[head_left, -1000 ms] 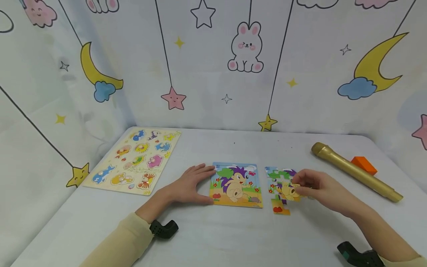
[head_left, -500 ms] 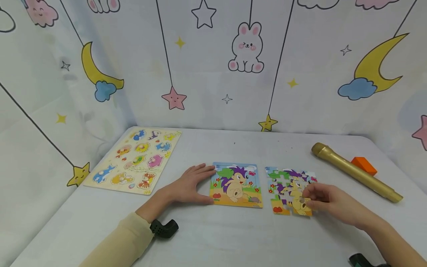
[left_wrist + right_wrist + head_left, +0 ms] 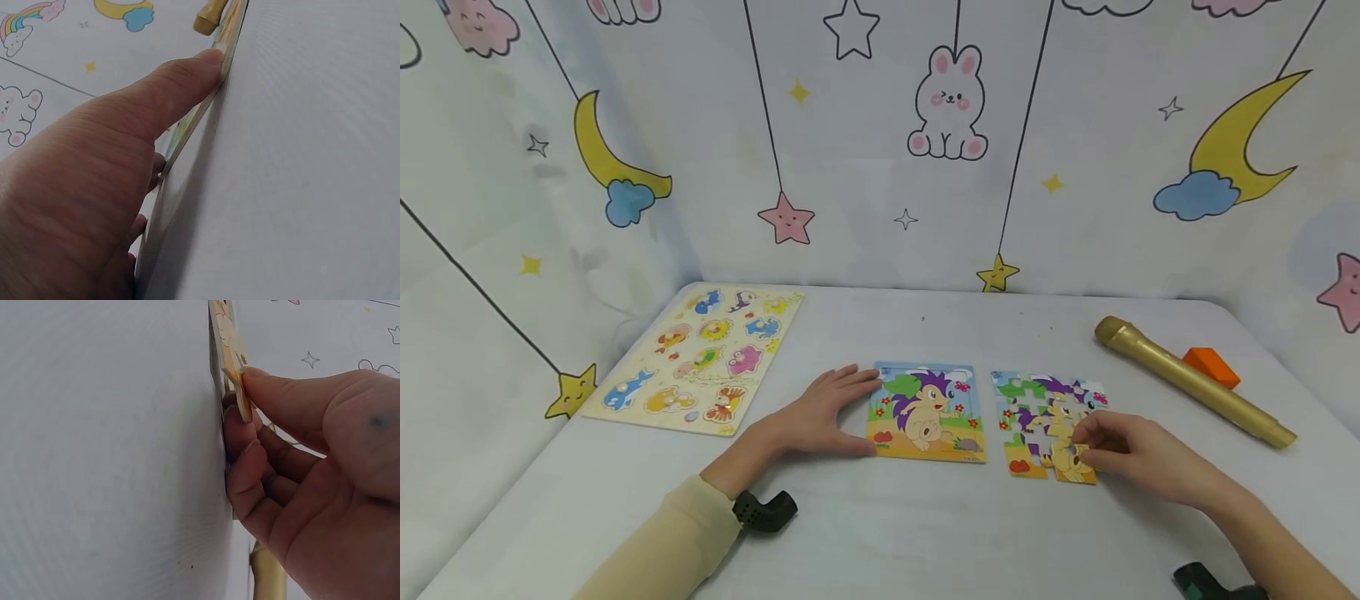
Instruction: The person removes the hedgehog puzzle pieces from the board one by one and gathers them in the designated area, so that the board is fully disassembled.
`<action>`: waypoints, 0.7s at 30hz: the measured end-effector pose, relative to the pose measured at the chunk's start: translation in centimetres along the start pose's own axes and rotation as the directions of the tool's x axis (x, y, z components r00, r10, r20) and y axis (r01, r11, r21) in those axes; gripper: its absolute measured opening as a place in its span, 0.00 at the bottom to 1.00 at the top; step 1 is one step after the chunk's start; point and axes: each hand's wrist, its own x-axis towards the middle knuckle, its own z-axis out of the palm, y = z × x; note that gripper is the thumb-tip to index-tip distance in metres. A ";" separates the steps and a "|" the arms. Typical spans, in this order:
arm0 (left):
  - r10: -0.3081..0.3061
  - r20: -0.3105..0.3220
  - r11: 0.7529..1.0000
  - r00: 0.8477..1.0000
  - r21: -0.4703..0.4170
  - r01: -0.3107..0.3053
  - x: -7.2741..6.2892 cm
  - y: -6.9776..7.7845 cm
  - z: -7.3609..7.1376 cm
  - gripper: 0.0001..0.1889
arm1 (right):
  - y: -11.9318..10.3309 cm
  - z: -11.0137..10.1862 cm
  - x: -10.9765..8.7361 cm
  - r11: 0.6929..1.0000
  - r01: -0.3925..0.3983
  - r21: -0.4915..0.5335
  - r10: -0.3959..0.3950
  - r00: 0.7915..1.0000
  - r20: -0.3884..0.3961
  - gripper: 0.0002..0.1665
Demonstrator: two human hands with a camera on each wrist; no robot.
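My left hand [image 3: 812, 417] is spread at the left edge of a square hedgehog picture board [image 3: 928, 417], its thumb near the lower corner and fingers near the upper one. In the left wrist view the straight thumb [image 3: 181, 84] touches the board's edge. Right of the board, loose jigsaw pieces [image 3: 1028, 469] lie in a rough square forming a hedgehog, with gaps between some. My right hand [image 3: 1138, 458] pinches a yellow jigsaw piece [image 3: 245, 406] between thumb and fingers, low at the group's right side. That hand hides part of the group's lower right.
A cream board with animal shapes [image 3: 700, 358] lies at the back left. A gold microphone-shaped object [image 3: 1195, 383] lies at the right, with an orange block [image 3: 1212, 367] behind it. A patterned cloth wall [image 3: 850, 150] rises behind the white table [image 3: 880, 533].
My right hand has moved down with the yellow piece from the middle of the group to its lower right, uncovering upper-right pieces. The left hand keeps its place at the board.
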 end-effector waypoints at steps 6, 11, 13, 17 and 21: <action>0.005 0.001 1.000 1.000 -0.010 -0.005 0.0 0.0 0.0 0.49 | -0.4 0.4 -0.2 0.999 0.020 -0.044 -0.021 0.999 -0.044 0.08; 0.005 -0.001 1.000 1.000 -0.013 -0.005 0.0 0.0 0.1 0.49 | -0.6 0.5 -0.2 0.997 0.014 -0.072 -0.019 0.998 -0.059 0.09; 0.004 -0.002 1.000 1.000 -0.012 -0.004 -0.1 0.0 0.1 0.49 | -0.6 0.6 -0.1 0.996 0.011 -0.083 -0.017 0.998 -0.065 0.09; 0.000 -0.002 1.000 1.000 -0.014 0.000 -0.1 0.0 0.1 0.49 | -0.6 0.6 0.0 0.996 0.009 -0.092 -0.015 0.998 -0.068 0.10; -0.002 -0.002 1.000 1.000 -0.010 0.001 -0.1 0.0 0.1 0.49 | -0.5 0.6 0.0 0.996 0.023 -0.091 -0.030 0.997 -0.077 0.12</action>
